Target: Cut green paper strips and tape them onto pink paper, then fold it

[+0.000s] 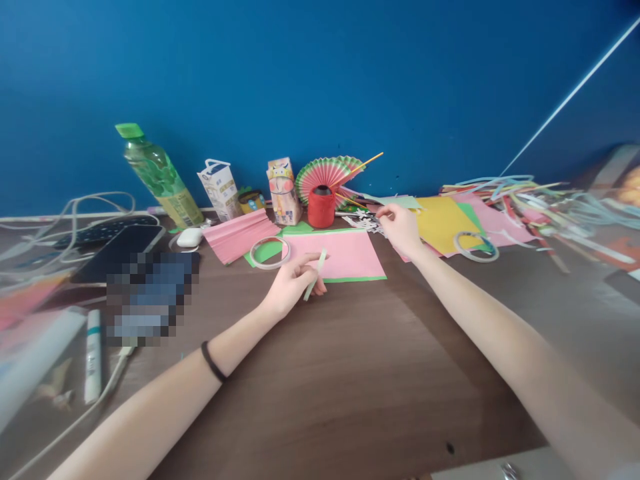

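The left hand (pixel 291 285) grips a pale strip (pixel 315 275) near the green-edged pink paper (pixel 345 257) on the desk (pixel 350 373), ideally lightly to avoid creases, while the right hand (pixel 400 228) (grasp unclear) is beside white scraps (pixel 364 222).

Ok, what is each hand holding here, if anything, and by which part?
The left hand holds a pale strip around its middle, both ends sticking out. Whether the right hand holds anything cannot be told.

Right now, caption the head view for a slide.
Left hand holding a pale strip near pink paper, right hand by white scraps, over a brown table.
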Demonstrator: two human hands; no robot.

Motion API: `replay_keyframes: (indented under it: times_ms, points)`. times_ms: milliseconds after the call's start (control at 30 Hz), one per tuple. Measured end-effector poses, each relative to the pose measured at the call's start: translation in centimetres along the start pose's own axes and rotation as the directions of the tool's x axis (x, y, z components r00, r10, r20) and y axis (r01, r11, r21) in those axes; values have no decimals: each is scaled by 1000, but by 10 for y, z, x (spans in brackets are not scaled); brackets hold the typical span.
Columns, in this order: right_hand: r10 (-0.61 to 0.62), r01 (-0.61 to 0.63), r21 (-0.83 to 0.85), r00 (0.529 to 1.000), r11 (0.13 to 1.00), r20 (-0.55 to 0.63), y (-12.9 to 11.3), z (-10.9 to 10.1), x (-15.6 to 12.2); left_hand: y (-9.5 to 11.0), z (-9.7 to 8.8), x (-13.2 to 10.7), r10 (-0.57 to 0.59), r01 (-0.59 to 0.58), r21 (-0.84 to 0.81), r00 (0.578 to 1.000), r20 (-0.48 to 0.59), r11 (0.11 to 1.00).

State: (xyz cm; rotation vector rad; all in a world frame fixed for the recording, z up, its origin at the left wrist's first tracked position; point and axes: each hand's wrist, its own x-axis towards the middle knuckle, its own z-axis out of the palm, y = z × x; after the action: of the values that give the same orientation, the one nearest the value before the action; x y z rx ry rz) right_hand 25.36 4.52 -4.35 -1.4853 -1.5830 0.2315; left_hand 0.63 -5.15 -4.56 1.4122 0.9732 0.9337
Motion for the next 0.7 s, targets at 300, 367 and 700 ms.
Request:
replay_keyframes:
  times_ms: [300,367,700]
  points:
    - [-11,-502,418,630,757,777,-71,19,-41,-2,-1,0,21,-18,-70,999,43,997]
    - [-34,-553,500,648,667,761,-77,24,-48,-3,-1,0,29,-24,-71,997,75,997]
    - [54,-628,580,701,519,711,-78,26,-52,3,1,-5,-30,30,4,989,148,1000]
